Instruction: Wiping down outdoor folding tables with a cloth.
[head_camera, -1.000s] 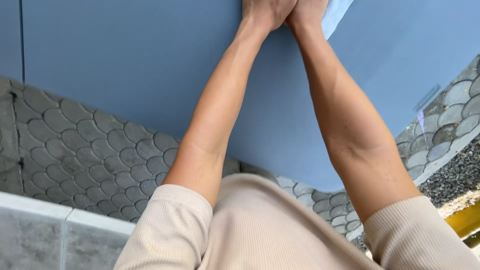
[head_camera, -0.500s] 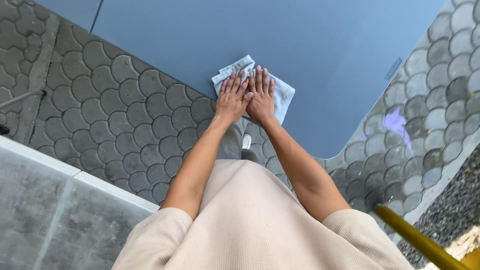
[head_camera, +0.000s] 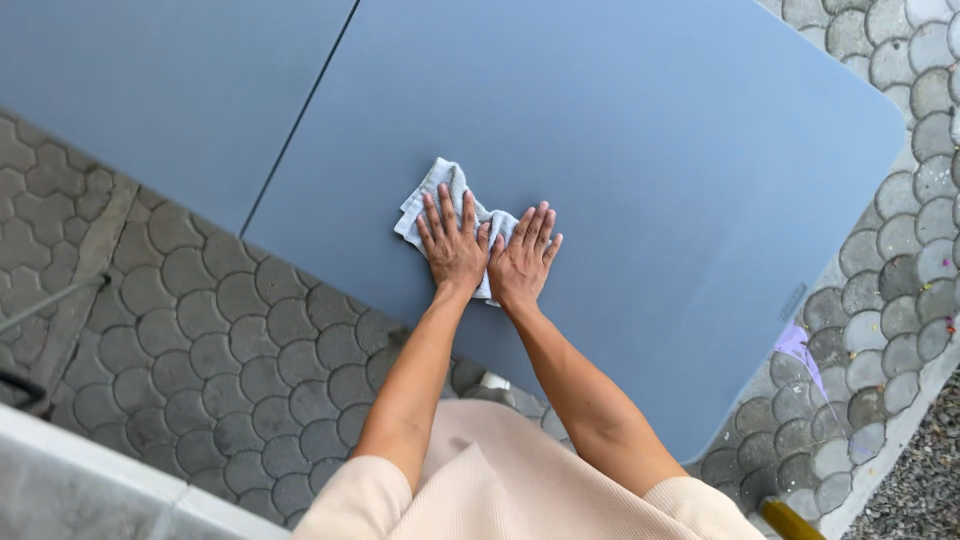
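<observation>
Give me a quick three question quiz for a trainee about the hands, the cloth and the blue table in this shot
1. True or false: both hands lie flat on the cloth.
2. Which part of the cloth shows most? A) the part beyond the left hand, toward the seam between the two panels; B) a part beyond the right hand, toward the table's rounded corner; C) none shows.
3. What kind of ground surrounds the blue table?

Key
1. True: palms down, fingers spread, side by side.
2. A.
3. Grey scallop-shaped paving stones.
</observation>
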